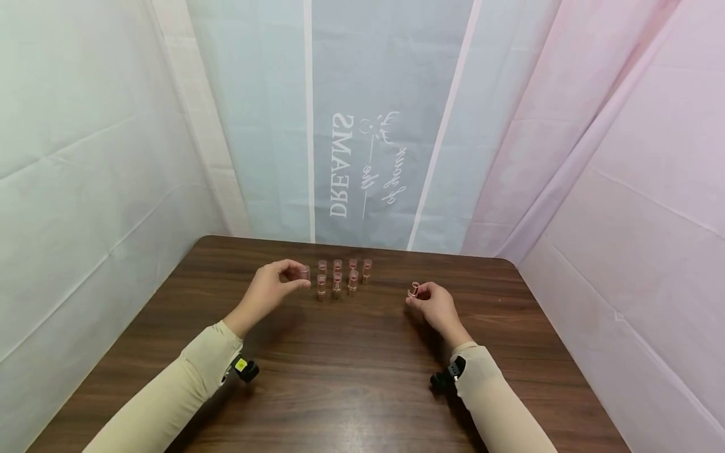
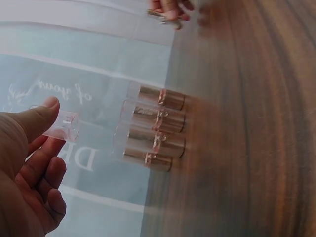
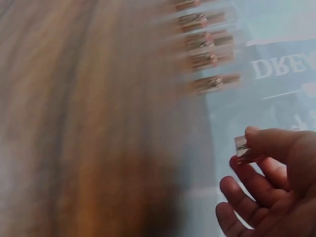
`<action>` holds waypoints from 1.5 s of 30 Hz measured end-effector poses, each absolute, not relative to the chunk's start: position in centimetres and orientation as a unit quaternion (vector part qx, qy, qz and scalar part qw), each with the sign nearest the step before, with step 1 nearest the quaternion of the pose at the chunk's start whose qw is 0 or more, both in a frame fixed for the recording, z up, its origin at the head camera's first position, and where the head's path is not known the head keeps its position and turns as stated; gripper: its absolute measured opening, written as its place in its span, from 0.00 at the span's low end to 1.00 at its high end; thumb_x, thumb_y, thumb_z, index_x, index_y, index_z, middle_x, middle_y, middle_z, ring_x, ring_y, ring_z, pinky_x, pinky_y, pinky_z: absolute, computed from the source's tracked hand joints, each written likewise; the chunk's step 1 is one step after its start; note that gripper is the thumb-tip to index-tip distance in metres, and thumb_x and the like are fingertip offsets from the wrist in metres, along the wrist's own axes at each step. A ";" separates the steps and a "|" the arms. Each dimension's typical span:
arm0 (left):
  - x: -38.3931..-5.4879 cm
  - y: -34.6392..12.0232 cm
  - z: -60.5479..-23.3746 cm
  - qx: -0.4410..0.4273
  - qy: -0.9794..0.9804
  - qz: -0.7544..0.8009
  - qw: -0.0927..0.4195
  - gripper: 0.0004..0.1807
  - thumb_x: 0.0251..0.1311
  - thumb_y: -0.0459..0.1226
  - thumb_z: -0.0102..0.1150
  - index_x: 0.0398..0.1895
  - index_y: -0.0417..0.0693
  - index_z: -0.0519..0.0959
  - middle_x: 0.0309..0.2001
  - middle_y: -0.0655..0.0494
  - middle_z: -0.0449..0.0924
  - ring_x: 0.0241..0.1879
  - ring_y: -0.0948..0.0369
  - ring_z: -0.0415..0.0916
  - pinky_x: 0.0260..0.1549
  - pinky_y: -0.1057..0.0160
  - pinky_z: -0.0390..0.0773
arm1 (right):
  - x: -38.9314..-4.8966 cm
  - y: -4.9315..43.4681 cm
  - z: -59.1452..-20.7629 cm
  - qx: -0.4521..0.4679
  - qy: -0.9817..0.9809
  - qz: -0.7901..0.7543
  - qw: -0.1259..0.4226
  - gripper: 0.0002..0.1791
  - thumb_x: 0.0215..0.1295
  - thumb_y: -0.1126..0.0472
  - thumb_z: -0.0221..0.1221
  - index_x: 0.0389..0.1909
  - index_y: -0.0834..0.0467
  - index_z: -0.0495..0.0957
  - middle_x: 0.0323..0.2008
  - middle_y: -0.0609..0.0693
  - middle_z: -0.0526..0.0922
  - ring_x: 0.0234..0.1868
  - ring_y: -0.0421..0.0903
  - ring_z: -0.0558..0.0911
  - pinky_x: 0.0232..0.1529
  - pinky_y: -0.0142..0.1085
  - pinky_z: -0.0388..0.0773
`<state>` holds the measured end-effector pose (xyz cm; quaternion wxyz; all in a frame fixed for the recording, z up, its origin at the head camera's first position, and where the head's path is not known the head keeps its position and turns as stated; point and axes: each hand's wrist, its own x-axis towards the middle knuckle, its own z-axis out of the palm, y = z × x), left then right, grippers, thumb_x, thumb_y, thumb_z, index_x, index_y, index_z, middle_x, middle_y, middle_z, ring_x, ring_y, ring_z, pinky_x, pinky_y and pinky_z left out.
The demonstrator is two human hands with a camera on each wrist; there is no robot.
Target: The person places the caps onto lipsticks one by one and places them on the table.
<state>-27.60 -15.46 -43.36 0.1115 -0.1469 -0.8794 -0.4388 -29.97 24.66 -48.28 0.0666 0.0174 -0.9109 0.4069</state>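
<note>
My left hand (image 1: 273, 288) is raised at the left end of a group of lipstick tubes (image 1: 337, 286). Between thumb and fingers it pinches a clear, pinkish lipstick cap (image 2: 69, 126), which looks hollow. Off to the right of the group, my right hand (image 1: 440, 309) holds a short metallic rose-gold lipstick tube (image 3: 243, 149) by thumb and fingertips, with no clear cap over it. The grouped tubes stand upright in two rows, rose-gold below with clear covers on top. Part of the held tube is hidden behind the right thumb and fingers.
The dark wood-grain table (image 1: 340, 371) has rounded far corners. Behind it hangs a pale blue-grey cloth (image 1: 385, 75) with mirrored lettering, and light cloth walls (image 1: 102, 157) enclose both sides. Each sleeved wrist carries a small black camera (image 1: 246, 370).
</note>
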 end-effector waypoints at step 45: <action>-25.2 -10.5 -37.3 -0.242 -0.840 -0.459 0.157 0.13 0.56 0.42 0.76 0.44 0.53 0.88 0.37 0.59 0.84 0.28 0.57 0.74 0.25 0.67 0.73 | -24.1 10.4 -44.7 0.197 -0.837 0.511 0.022 0.11 0.63 0.58 0.72 0.42 0.55 0.81 0.36 0.46 0.85 0.37 0.44 0.82 0.38 0.32 0.80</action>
